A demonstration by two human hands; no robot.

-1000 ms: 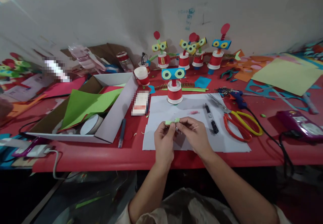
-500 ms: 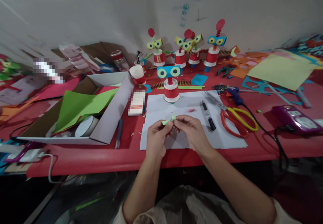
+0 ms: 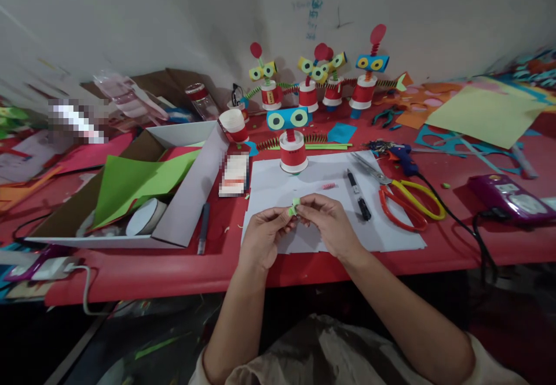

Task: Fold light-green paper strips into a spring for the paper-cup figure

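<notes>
My left hand and my right hand meet over the white paper, both pinching a small light-green paper strip that looks folded. Fingers hide part of the strip. Just beyond stands a paper-cup robot, with a blue tube head, two round pale-green eyes and springy folded-paper arms. A small pink folded-paper spring lies on the paper near my right hand. Farther right on the paper are a black pen and scissors with red and yellow handles.
An open box holding green paper and a tape roll stands left, beside a dark marker. Several finished cup robots line the wall. A glue gun, its cord and a purple power socket lie right.
The green strip, stretched out sideways to the left before, now looks folded into a compact bit between my fingertips. The left hand has shifted slightly left; the view has tilted a little.
</notes>
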